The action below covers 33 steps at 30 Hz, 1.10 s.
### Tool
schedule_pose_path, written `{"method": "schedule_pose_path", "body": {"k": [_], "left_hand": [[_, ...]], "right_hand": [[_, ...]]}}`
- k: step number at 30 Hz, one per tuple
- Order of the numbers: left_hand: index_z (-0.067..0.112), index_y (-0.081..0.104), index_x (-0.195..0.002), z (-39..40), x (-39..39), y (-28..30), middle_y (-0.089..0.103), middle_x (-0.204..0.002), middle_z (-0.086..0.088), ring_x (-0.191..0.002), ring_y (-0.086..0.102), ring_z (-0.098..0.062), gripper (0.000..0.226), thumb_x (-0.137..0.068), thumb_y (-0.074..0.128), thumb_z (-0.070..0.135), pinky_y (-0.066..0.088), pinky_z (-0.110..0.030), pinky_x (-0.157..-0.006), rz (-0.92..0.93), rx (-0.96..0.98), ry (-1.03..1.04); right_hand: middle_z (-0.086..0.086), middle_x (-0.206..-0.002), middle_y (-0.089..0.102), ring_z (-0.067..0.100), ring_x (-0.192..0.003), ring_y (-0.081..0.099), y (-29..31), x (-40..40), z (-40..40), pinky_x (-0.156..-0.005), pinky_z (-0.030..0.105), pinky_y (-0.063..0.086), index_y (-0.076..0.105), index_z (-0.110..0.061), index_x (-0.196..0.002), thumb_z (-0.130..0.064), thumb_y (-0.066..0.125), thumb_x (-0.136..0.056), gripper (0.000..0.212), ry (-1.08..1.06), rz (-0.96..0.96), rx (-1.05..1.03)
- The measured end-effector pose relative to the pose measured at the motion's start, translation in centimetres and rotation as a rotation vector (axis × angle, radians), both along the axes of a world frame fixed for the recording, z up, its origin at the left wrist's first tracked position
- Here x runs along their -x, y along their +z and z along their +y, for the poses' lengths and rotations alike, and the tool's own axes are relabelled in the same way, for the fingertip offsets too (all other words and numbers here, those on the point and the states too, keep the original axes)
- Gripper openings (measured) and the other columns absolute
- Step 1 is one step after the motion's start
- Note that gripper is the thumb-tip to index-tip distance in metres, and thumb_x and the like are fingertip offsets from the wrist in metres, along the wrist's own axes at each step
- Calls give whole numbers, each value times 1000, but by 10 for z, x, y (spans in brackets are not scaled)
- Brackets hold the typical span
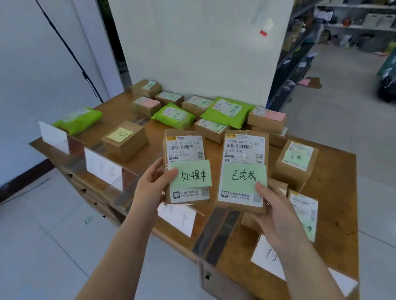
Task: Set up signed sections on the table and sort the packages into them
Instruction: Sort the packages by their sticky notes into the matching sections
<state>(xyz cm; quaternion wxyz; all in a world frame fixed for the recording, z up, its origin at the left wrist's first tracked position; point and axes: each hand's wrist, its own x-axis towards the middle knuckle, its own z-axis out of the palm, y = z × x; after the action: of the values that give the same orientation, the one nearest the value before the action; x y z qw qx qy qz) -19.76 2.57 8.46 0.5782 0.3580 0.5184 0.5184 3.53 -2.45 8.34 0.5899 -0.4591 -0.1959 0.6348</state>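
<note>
from the head view i'm looking down at a wooden table (337, 186) whose near edge is running diagonally from left to near right, with pale floor tiles (40, 243) giving open room on the left and near side. my left hand (152, 184) is gripping a flat brown cardboard package (187, 149) by its left edge, thumb lying on its green sticky note (192, 177). my right hand (275, 209) is holding a second, slightly taller cardboard package (246, 151), thumb on its own green note (243, 177). both are being held upright above the table's near middle, side by side but apart. white paper signs (103, 168) are standing along the near edge behind glossy clear holders. farther back, matte brown boxes (126, 141) and soft, crinkled lime-green mailer bags (227, 113) are crowding the far half against a white wall (189, 41). shelving is lining an aisle at far right.
</note>
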Motion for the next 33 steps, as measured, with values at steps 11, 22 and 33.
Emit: {"method": "schedule_pose_path", "body": {"k": [11, 22, 33], "left_hand": [[20, 51, -125, -25, 144, -1, 74, -95, 0, -81, 72, -19, 48, -81, 67, 13, 55, -25, -53, -11, -22, -34], [24, 46, -131, 14, 178, -5, 72, -102, 3, -86, 71, -20, 57, -79, 70, 23, 56, -30, -59, 35, -30, -133], [25, 48, -125, 112, 140, -10, 71, -102, -1, -81, 72, -19, 50, -80, 69, 18, 54, -24, -55, 13, 39, -199]], "right_hand": [[5, -103, 72, 18, -93, 69, -1, 132, -23, -65, 27, 57, 58, -12, -114, -23, 68, -68, 48, -38, 43, -4], [5, -96, 74, 18, -84, 71, 4, 171, -2, -57, 22, 55, 58, -8, -114, -13, 64, -82, 33, -86, -110, 19], [5, -98, 73, 17, -90, 70, -8, 140, 86, -63, 26, 57, 60, -10, -113, -16, 65, -81, 33, -142, -85, 56]]}}
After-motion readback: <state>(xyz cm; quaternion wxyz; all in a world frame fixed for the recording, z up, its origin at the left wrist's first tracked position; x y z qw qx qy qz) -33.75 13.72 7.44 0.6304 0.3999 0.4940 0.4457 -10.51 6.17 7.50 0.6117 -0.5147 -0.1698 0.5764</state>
